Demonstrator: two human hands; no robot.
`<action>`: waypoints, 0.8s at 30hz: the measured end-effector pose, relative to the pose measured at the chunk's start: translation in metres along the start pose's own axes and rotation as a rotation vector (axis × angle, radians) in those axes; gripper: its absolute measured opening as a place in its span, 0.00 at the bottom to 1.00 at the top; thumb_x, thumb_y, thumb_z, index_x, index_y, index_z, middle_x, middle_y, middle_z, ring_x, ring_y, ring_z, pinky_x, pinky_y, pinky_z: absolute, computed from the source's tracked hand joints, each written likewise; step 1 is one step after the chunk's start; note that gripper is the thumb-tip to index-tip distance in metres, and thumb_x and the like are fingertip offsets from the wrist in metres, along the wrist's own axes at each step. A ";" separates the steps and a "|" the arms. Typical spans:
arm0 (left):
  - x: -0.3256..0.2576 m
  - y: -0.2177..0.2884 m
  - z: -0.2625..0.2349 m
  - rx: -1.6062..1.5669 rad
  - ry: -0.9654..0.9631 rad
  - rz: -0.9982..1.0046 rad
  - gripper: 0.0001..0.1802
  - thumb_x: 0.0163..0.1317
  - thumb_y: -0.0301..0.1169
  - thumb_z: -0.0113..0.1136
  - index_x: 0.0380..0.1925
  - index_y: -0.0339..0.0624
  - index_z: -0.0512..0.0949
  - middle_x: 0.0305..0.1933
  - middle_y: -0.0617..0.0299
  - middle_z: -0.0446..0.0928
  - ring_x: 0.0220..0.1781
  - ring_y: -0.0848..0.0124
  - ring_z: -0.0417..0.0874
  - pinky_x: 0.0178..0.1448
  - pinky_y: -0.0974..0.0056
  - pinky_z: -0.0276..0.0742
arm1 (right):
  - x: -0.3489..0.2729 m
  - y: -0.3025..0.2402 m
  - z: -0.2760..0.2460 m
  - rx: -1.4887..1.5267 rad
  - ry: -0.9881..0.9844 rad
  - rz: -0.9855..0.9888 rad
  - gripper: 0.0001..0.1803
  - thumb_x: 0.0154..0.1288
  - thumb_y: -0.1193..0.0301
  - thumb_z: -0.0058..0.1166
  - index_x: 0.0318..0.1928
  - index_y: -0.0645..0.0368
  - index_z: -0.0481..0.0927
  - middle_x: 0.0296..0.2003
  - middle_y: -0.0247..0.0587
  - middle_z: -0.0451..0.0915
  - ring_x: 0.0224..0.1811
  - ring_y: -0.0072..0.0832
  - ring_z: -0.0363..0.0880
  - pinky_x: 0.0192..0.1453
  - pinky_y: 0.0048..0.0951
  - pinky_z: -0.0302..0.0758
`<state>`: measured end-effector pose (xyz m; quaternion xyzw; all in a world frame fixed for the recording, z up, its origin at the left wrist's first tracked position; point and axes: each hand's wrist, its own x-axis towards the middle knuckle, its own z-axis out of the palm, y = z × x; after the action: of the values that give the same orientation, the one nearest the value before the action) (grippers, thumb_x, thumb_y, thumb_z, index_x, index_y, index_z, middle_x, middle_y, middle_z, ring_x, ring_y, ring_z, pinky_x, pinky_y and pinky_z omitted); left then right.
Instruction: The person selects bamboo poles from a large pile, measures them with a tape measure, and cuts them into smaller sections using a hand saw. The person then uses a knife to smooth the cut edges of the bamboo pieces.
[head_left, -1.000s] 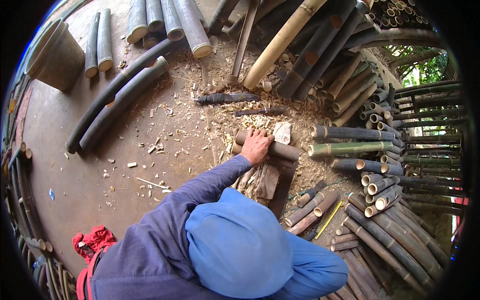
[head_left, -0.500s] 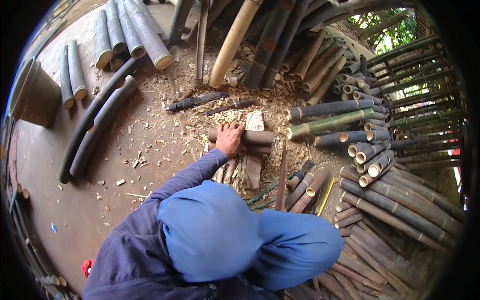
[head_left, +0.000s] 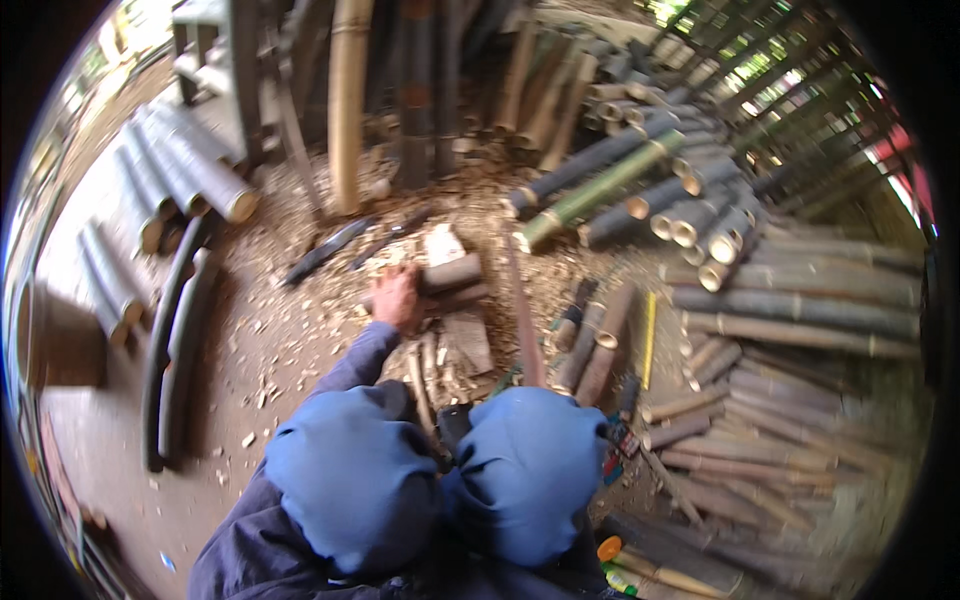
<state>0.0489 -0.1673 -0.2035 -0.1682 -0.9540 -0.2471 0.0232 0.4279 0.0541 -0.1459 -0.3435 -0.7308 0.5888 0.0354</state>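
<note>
Ahead of my blue-clothed knees, my left hand (head_left: 395,298) is closed over the left part of a short brown bamboo piece (head_left: 452,273). Just below that piece lies a second short bamboo piece (head_left: 460,298). Both rest crosswise over a pale wooden block (head_left: 468,342), whose far end shows beyond them. To their right stands a long, narrow, tapering brown strip (head_left: 522,310), perhaps a blade; blur hides its kind. Beyond my left hand, a dark, slim tool (head_left: 330,250) lies among the shavings. My right hand is out of sight.
Pale wood chips (head_left: 270,340) litter the floor. Two long dark bamboo poles (head_left: 180,350) lie at the left, near a bucket (head_left: 65,340). Stacked bamboo (head_left: 800,300) fills the right side. A green bamboo pole (head_left: 600,190) and a yellow strip (head_left: 650,340) lie closer in.
The view has swung to the right and is blurred. Both knees now show side by side. My left hand is still on the bamboo piece, which now looks tilted, its right end higher.
</note>
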 end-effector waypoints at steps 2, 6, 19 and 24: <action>0.006 0.011 -0.009 -0.054 -0.117 0.014 0.50 0.45 0.56 0.79 0.68 0.49 0.73 0.62 0.46 0.75 0.64 0.47 0.75 0.67 0.42 0.70 | -0.009 -0.016 -0.025 0.110 0.140 -0.039 0.15 0.77 0.65 0.55 0.49 0.66 0.85 0.29 0.34 0.83 0.27 0.19 0.77 0.33 0.25 0.72; -0.016 0.014 -0.037 0.075 -0.177 0.023 0.71 0.35 0.43 0.83 0.79 0.46 0.50 0.67 0.47 0.70 0.69 0.46 0.72 0.70 0.42 0.65 | -0.042 -0.102 -0.022 0.281 0.294 -0.013 0.17 0.75 0.63 0.57 0.29 0.60 0.78 0.21 0.29 0.75 0.22 0.15 0.70 0.27 0.23 0.65; 0.057 0.128 -0.013 -0.337 -0.270 0.203 0.76 0.38 0.56 0.83 0.77 0.28 0.46 0.64 0.26 0.70 0.66 0.36 0.75 0.70 0.47 0.73 | -0.093 -0.024 -0.069 0.411 0.848 -0.002 0.10 0.69 0.70 0.56 0.32 0.65 0.80 0.22 0.33 0.77 0.23 0.20 0.74 0.30 0.27 0.70; 0.044 0.152 0.008 -0.487 -0.316 0.391 0.63 0.55 0.54 0.77 0.78 0.30 0.52 0.77 0.30 0.58 0.79 0.42 0.62 0.80 0.48 0.62 | -0.093 -0.027 -0.079 0.512 0.940 -0.053 0.11 0.70 0.70 0.56 0.32 0.65 0.79 0.22 0.33 0.78 0.26 0.19 0.75 0.36 0.26 0.73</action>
<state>0.0579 -0.0251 -0.1351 -0.3845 -0.8086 -0.4293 -0.1185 0.5222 0.0676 -0.0657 -0.5320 -0.4775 0.5300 0.4562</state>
